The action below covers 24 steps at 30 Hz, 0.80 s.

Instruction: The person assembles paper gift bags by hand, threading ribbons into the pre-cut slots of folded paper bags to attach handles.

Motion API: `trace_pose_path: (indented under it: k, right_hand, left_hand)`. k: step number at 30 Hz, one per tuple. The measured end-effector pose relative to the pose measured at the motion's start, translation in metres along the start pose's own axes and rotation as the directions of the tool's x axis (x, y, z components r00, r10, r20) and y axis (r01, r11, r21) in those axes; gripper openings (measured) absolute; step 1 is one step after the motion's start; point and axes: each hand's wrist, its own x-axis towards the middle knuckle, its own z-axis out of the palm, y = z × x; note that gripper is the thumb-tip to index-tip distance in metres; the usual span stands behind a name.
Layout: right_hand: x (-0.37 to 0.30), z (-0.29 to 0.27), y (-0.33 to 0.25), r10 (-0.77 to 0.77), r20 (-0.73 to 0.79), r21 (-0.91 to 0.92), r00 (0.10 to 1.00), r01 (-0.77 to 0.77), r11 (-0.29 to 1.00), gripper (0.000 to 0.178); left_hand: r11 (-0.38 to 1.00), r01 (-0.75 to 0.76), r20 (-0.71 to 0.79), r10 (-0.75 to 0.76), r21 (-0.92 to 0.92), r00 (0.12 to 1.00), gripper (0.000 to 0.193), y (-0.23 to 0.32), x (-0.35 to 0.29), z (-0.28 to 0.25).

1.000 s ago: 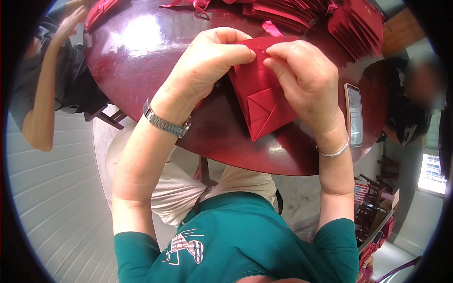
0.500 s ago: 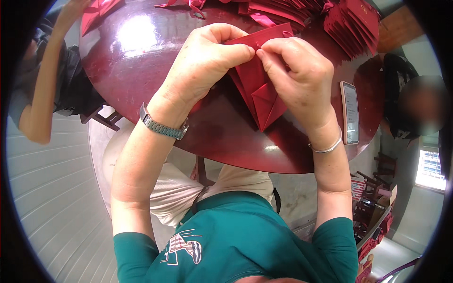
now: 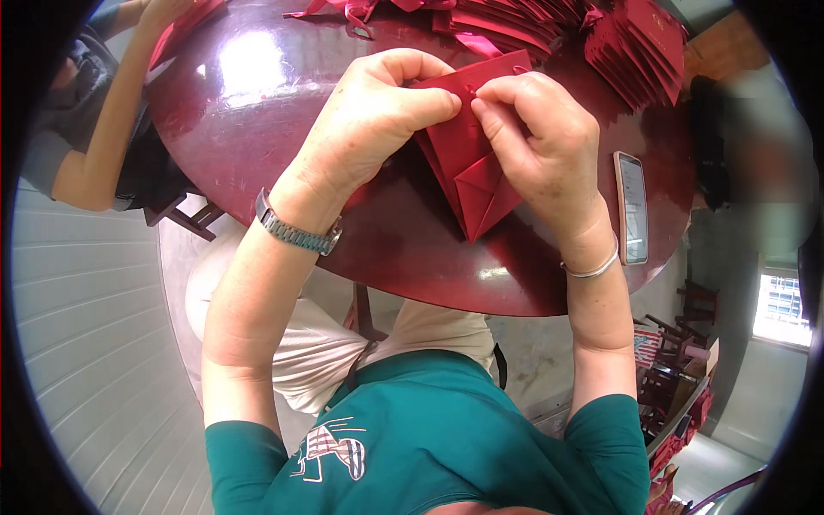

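Observation:
A folded red paper gift bag point(image 3: 455, 146) is held up over the table, its creased bottom pointing toward me. My left hand point(image 3: 378, 107) grips the bag's upper edge, thumb on the front and fingers mostly hidden behind. Thumb and index finger of my right hand point(image 3: 545, 129) are pinched at a small red ribbon end point(image 3: 471, 89) on the bag's face, close to the left thumb tip. Another bit of ribbon point(image 3: 520, 69) shows at the bag's top right corner.
The round, glossy dark-red table point(image 3: 386, 249) carries a phone point(image 3: 632, 206) at right. Stacked red bags point(image 3: 506, 26) and a fanned pile point(image 3: 639, 56) lie at the far side, beside loose ribbons point(image 3: 356, 13). One person point(image 3: 94, 163) handles a red bag at left; another sits at right.
My hands and the bag have shifted only slightly, with the same grip. The person at left has moved their arm in toward the table.

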Motion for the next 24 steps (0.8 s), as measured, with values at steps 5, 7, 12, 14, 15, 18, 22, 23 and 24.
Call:
trace_pose_path:
  k: [5, 7, 12, 14, 15, 18, 22, 23, 24]
  right_hand:
    - [0.002, -0.003, 0.000, 0.055, 0.029, 0.021, 0.998, -0.055, 0.998, 0.009]
    - [0.003, -0.004, 0.000, 0.063, 0.025, 0.029, 0.998, -0.064, 0.998, 0.009]
    - [0.009, -0.006, -0.002, 0.072, 0.049, 0.021, 0.996, -0.073, 0.997, 0.009]
    - [0.011, -0.005, -0.002, 0.084, 0.123, 0.012, 0.989, -0.086, 0.996, 0.010]
    - [0.015, -0.006, -0.004, 0.076, 0.122, 0.013, 0.990, -0.079, 0.997, 0.010]
    - [0.025, -0.012, -0.013, -0.039, 0.267, -0.261, 0.963, 0.112, 0.959, 0.007]
    - [0.031, -0.019, -0.018, 0.006, 0.370, -0.370, 0.929, 0.142, 0.918, 0.003]
    - [0.029, -0.018, -0.014, 0.028, 0.365, -0.334, 0.931, 0.103, 0.937, 0.002]
    - [0.031, -0.016, -0.016, 0.095, 0.379, -0.289, 0.920, 0.020, 0.957, 0.004]
  left_hand:
    - [0.998, -0.061, -0.004, 0.061, 0.018, 0.998, 0.024, -0.001, -0.001, 0.001]
    - [0.997, -0.064, -0.005, 0.064, 0.041, 0.998, 0.025, -0.001, -0.002, 0.001]
    - [0.995, -0.080, -0.010, 0.080, 0.056, 0.997, 0.026, -0.002, -0.002, 0.000]
    - [0.972, -0.104, -0.028, 0.112, 0.212, 0.993, 0.027, -0.002, -0.002, -0.002]
    - [0.959, -0.112, -0.040, 0.126, 0.259, 0.991, 0.028, 0.000, -0.003, -0.002]
    - [0.910, -0.142, -0.048, 0.174, 0.389, 0.984, 0.028, -0.002, -0.001, 0.002]
    - [0.714, -0.304, 0.051, 0.352, 0.631, 0.934, 0.029, -0.002, 0.004, 0.009]
    - [0.700, -0.307, 0.053, 0.359, 0.645, 0.932, 0.026, -0.002, 0.002, 0.011]
    - [0.667, -0.298, 0.051, 0.364, 0.683, 0.930, 0.023, -0.006, 0.000, 0.009]
